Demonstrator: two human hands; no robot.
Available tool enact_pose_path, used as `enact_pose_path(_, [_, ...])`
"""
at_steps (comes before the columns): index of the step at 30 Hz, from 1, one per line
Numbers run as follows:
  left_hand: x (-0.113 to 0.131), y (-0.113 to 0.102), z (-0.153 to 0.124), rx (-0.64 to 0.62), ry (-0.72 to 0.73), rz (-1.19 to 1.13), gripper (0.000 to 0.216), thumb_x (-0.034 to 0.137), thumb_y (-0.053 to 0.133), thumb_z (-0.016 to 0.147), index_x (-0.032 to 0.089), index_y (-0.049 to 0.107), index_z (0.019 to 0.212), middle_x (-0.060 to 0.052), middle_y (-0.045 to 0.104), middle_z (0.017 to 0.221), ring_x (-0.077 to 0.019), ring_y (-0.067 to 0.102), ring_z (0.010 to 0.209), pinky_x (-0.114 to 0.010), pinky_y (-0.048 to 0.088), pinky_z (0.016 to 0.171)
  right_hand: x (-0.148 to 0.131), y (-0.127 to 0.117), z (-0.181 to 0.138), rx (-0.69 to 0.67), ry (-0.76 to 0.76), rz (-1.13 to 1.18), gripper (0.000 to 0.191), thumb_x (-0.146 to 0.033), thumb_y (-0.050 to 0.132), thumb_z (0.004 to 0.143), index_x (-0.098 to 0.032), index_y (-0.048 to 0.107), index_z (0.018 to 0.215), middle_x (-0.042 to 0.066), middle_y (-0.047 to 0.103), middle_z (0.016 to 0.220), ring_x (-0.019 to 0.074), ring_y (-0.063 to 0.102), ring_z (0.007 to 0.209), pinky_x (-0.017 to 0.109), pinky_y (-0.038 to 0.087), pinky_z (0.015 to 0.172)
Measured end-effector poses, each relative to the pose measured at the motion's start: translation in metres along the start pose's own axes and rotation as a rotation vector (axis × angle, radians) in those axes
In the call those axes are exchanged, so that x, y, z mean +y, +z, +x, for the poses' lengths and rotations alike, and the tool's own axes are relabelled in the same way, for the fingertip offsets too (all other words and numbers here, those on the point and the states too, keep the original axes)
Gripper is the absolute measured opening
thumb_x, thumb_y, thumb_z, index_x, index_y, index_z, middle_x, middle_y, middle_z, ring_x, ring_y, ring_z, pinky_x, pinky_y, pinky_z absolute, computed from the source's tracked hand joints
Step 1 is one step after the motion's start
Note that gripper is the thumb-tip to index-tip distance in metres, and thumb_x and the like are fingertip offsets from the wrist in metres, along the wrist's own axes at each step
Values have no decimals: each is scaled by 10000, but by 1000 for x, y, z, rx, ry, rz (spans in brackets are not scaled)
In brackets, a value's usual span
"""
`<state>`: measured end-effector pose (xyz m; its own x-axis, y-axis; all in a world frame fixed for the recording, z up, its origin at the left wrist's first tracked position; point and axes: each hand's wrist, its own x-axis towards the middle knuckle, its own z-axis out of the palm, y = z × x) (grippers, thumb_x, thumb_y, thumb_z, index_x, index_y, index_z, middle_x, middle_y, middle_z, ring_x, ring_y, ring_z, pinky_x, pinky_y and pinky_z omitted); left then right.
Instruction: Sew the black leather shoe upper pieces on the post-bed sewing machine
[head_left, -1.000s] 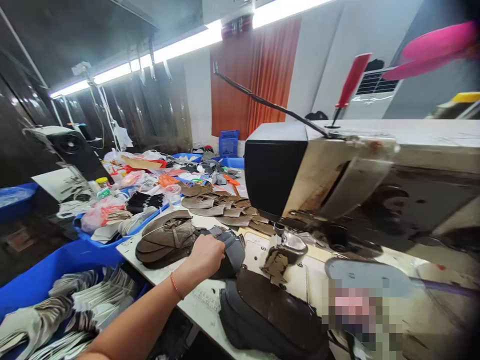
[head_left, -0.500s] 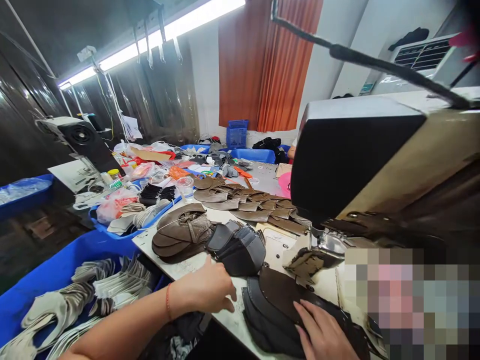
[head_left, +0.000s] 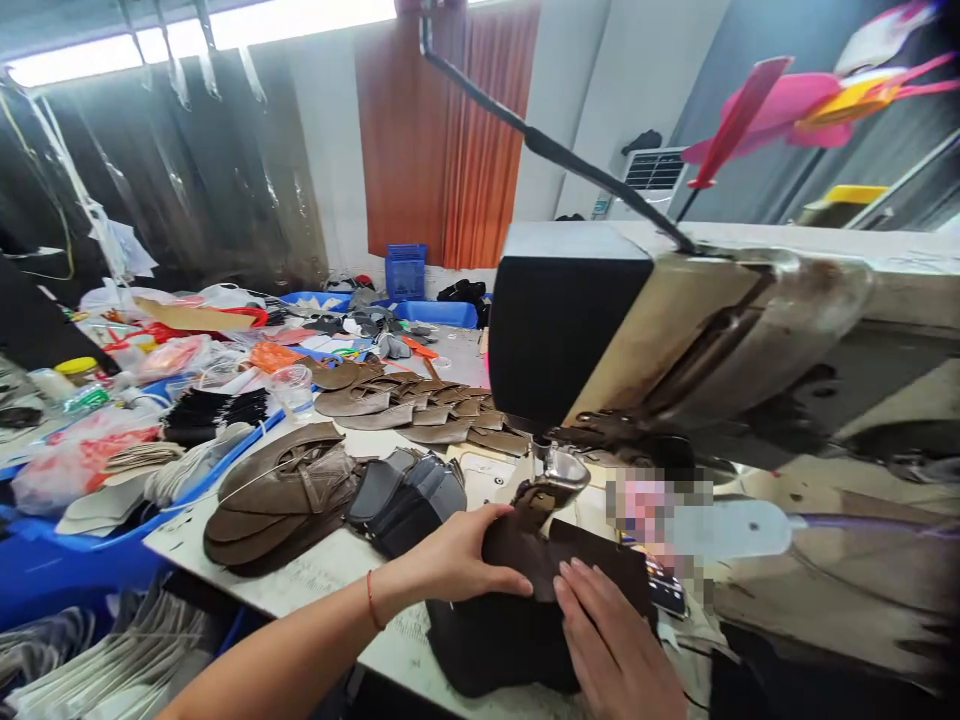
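Observation:
My left hand grips the edge of a dark brown leather piece between thumb and fingers, just in front of the sewing machine's metal work point. Flat on the same material lies my right hand, its fingers stretched out side by side. Beneath both hands spreads a pile of dark cut pieces, partly covered. Left of the machine sit a fanned stack of black pieces and a stack of brown stitched pieces.
The sewing machine's head overhangs the table on the right. Overlapping brown pieces lie behind. Blue bins with pale cut pieces stand at left. A phone lies beside my right hand.
My left hand has moved right from beside the black stack and taken hold of the dark brown leather piece. My right hand still rests on the material. The view has turned right.

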<state>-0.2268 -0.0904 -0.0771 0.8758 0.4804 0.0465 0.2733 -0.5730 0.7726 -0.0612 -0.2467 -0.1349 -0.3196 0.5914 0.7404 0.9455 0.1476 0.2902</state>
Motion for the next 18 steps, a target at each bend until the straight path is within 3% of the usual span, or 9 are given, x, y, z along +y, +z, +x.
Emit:
enact_pose_path(3, [-3,19,-6,203,57,191,781,443,772,635,209,449,1305,-109,536,1269,-284,489,1140,-423,391,983,-4,10,-10,-2,9,38,294,-72,424,878,-112,651,1061,128,684,1053,256,594,1070,428,439,932])
enact_pose_path(5, [-5,33,-9,162,169,332,706,417,782,623,238,504,1246,-89,550,1226,-279,506,1087,-419,420,941,-11,20,-17,20,37,67,295,-88,418,884,-151,661,1041,90,700,1018,240,608,1022,425,428,923])
enact_pose_path(7, [-8,47,-8,42,234,432,438,324,708,718,225,578,1124,-71,606,1084,-237,557,962,-355,471,830,-19,27,-24,32,77,80,279,-95,446,873,-167,661,1035,75,702,998,244,605,997,430,422,912])
enact_pose_path(9, [-12,58,-5,-28,214,514,173,182,557,805,179,619,966,-70,633,925,-199,583,821,-301,479,717,-29,34,-29,24,162,33,248,-120,497,857,-171,651,1045,98,684,1006,279,591,993,462,427,882])
enact_pose_path(11, [-17,63,-1,-18,177,531,167,113,468,815,158,621,864,-75,634,848,-181,582,737,-278,464,657,-39,40,-32,27,311,-64,229,-190,564,842,-170,630,1061,147,644,1046,331,571,1003,508,435,844])
enact_pose_path(14, [-18,49,-4,196,161,371,171,78,472,777,162,610,832,-64,631,841,-171,577,748,-264,444,672,-50,45,-35,33,541,-170,367,-316,625,814,-172,573,1148,211,559,1178,401,519,1083,568,422,843])
enact_pose_path(18, [-11,3,-30,595,39,-49,57,153,545,791,165,586,828,-18,600,752,-134,544,690,-229,418,635,-41,37,-21,-1,691,-84,535,-405,632,792,-174,511,1260,241,411,1376,461,372,1247,638,348,913])
